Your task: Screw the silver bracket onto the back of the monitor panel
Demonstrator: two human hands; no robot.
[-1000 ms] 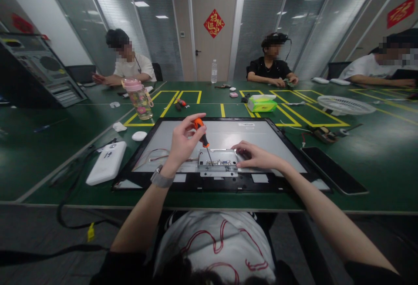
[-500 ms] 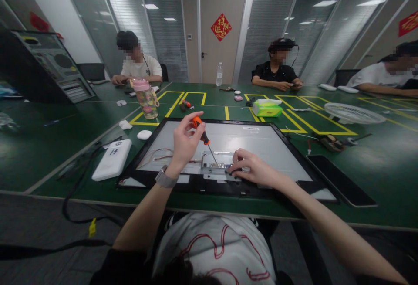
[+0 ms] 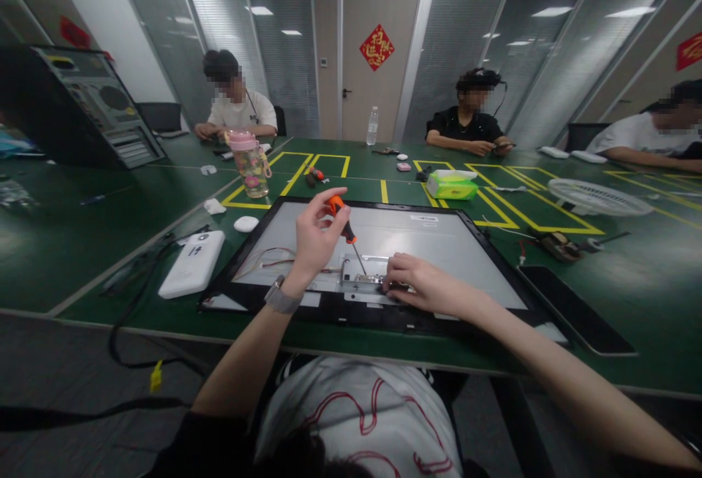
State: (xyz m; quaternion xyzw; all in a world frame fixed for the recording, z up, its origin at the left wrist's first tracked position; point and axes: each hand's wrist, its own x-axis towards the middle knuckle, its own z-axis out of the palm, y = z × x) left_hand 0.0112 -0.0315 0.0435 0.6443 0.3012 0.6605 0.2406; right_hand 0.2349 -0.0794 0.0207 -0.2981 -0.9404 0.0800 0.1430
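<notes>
A flat display panel [image 3: 466,259] with a black frame lies back side up on the table before me. My left hand [image 3: 318,233] pinches an orange and black screwdriver [image 3: 349,234], held tilted, its tip down at a small metal-housed board [image 3: 359,275] on the panel's back. My right hand [image 3: 420,281] is curled over the right end of that housing; its fingertips grip something dark there that I cannot make out. Thin wires [image 3: 274,255] run from the housing out to the left.
A white power bank [image 3: 191,264] and a white oval case [image 3: 246,224] lie left of the panel, a black phone [image 3: 575,310] right. Beyond stand a pink-lidded bottle [image 3: 249,164], a green tissue pack [image 3: 453,184] and a fan grille [image 3: 600,196]. Several people sit across the table.
My right hand's fingers have curled in closer over the housing. The screwdriver stays at the board in my left hand. The whole view has shifted slightly.
</notes>
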